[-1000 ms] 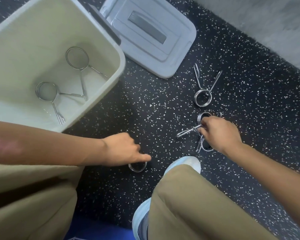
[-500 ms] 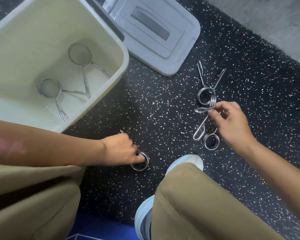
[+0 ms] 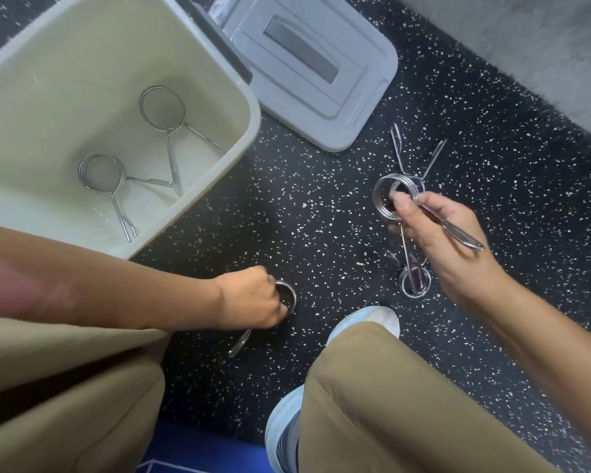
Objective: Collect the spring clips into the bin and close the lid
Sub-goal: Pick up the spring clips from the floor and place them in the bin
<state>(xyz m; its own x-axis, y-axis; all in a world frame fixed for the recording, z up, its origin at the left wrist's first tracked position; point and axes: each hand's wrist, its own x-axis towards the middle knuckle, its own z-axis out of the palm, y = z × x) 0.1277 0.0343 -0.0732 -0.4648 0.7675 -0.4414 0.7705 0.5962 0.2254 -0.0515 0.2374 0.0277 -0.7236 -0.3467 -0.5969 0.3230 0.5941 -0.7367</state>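
Observation:
A pale open bin [image 3: 243, 138] stands at the upper left with two steel spring clips [image 3: 162, 110] [image 3: 99, 174] lying inside. Its grey lid [image 3: 321, 107] lies flat on the floor just right of it. My right hand [image 3: 447, 244] holds a spring clip [image 3: 388, 199] up off the floor, coil toward the bin. Beneath and behind it, two more clips rest on the floor: one [image 3: 415, 285] near my shoe, one [image 3: 398, 145] farther back. My left hand [image 3: 253, 302] is closed around a clip [image 3: 287, 295] low over the floor, one handle [image 3: 239, 343] sticking out below.
The floor is black rubber with white speckles [image 3: 321, 206]. My knees in tan trousers [image 3: 389, 397] and a pale shoe [image 3: 365, 322] fill the foreground. A grey wall base [image 3: 543, 46] runs along the upper right. A blue mat edge [image 3: 198, 455] shows at the bottom.
My right hand has lifted its clip off the floor and turned it so the coil faces up. My left hand has closed on its clip and shifted slightly.

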